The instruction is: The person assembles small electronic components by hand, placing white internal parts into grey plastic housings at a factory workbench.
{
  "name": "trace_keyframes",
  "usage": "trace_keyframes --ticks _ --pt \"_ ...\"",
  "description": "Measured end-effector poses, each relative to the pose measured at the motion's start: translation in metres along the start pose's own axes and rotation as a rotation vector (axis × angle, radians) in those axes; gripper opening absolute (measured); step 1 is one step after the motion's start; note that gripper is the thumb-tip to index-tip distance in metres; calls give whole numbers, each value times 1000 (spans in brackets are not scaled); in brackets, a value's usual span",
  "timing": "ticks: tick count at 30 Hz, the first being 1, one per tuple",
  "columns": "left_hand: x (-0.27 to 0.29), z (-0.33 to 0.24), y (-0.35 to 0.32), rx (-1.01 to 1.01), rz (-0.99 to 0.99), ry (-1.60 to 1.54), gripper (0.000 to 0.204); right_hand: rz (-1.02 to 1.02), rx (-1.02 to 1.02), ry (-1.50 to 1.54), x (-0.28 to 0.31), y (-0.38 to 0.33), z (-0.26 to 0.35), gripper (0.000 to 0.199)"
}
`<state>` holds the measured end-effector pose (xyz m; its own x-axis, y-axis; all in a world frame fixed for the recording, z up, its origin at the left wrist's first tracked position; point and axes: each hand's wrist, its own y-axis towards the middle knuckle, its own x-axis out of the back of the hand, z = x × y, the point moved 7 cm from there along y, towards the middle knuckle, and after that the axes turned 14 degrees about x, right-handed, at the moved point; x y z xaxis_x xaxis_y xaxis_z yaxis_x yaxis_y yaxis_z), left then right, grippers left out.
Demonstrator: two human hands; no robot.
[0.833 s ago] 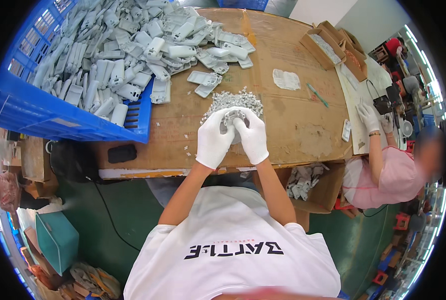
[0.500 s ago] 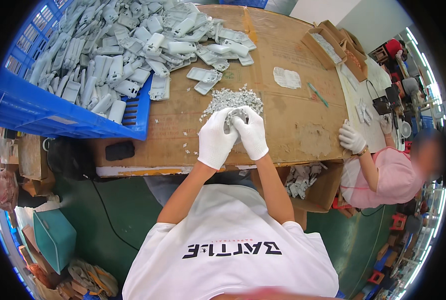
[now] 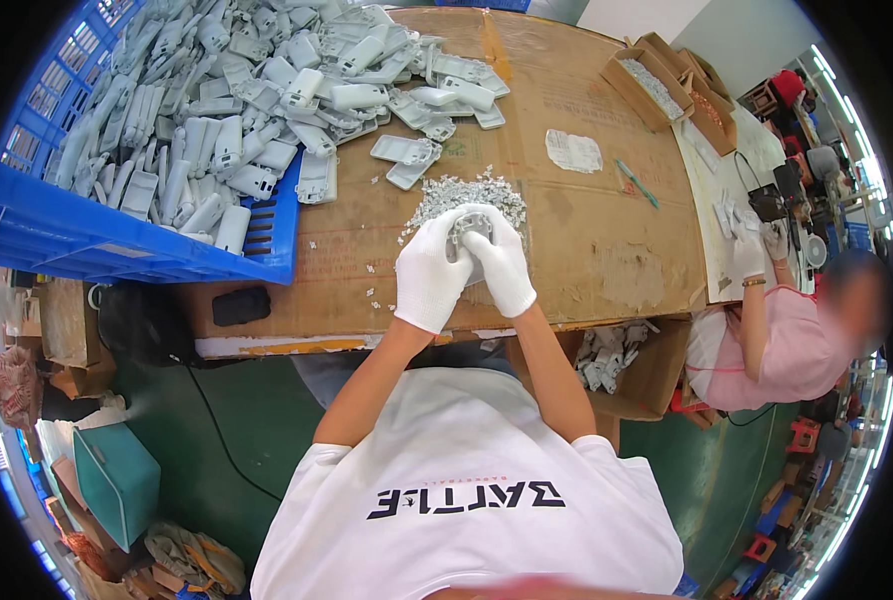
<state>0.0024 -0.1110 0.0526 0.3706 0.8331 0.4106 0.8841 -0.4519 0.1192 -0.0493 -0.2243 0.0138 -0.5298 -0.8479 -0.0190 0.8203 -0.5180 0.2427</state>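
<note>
Both my hands wear white gloves and meet over the front of the cardboard-covered table point(image 3: 586, 230). My left hand point(image 3: 429, 272) and my right hand point(image 3: 501, 262) together grip one grey plastic part point(image 3: 465, 234), mostly hidden between the fingers. Just beyond them lies a heap of small grey plastic scraps point(image 3: 463, 193). Two loose grey plastic shells point(image 3: 402, 152) lie further back.
A blue crate point(image 3: 136, 245) heaped with several grey plastic housings fills the left. A black phone point(image 3: 240, 305) lies near the front edge. Cardboard boxes point(image 3: 666, 80) stand at the back right. A co-worker in pink point(image 3: 786, 340) sits at the right. A box of parts point(image 3: 616, 355) sits under the table.
My hands stay together on the grey part, turning it slightly. The co-worker's gloved hand has shifted on the right-hand bench.
</note>
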Motion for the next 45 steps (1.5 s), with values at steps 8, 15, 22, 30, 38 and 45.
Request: trace_keyframes --ticks 8,15,22,30,38,45 --pt "-10 6 -1 52 28 6 37 -19 -3 -4 15 -12 -6 23" --pt "-15 -5 -4 -44 -28 92 42 -69 96 -66 16 -7 -8 17" --pt "-17 -13 -10 -113 -12 132 42 -176 39 103 13 -11 -11 11" --pt "-38 0 36 63 132 30 42 -290 534 -735 56 -40 58 48" --pt "-97 3 43 47 480 -118 46 39 776 -1350 86 -36 60 33" --pt "6 37 156 -344 -165 550 40 -288 190 -1745 373 18 10 46"
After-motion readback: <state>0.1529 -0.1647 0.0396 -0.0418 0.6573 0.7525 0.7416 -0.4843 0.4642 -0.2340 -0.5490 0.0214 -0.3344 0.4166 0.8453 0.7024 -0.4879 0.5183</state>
